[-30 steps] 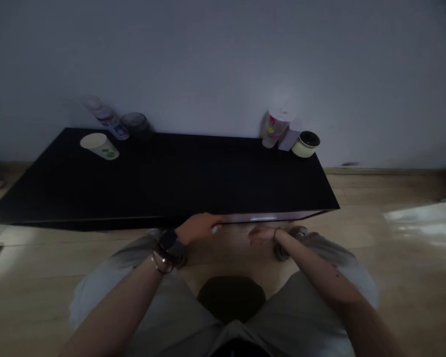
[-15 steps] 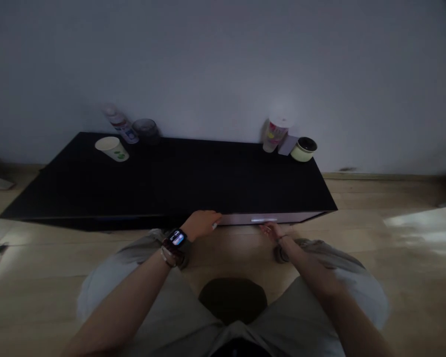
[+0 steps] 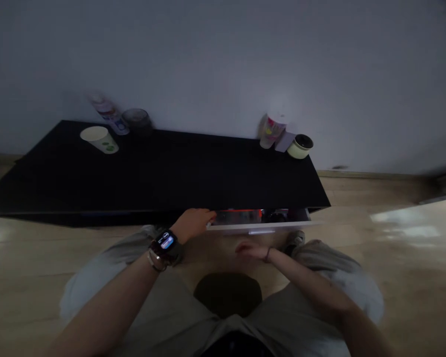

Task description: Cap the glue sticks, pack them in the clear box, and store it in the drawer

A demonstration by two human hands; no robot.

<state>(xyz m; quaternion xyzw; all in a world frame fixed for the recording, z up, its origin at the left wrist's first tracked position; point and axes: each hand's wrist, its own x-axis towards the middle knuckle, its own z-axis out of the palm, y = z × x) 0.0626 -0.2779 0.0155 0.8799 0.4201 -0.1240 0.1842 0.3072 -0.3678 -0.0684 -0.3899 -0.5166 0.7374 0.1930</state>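
A low black cabinet (image 3: 163, 173) stands against the wall in front of me. Its white-fronted drawer (image 3: 260, 227) is pulled out a little, and red and dark things show inside. My left hand (image 3: 193, 222), with a lit watch on the wrist, grips the drawer's left front corner. Just below the drawer front, my right hand (image 3: 250, 250) hovers blurred, fingers loosely out, holding nothing that I can see. My knees frame both hands.
On the cabinet top stand a paper cup (image 3: 98, 139), a bottle (image 3: 107, 113) and a dark jar (image 3: 137, 120) at the back left, a printed cup (image 3: 271, 130) and a pale green jar (image 3: 299, 146) at the back right. Wooden floor lies all around.
The drawer has slid out from the cabinet toward me. My right hand has left the drawer handle and drawn back. My left hand has stayed on the drawer's corner.
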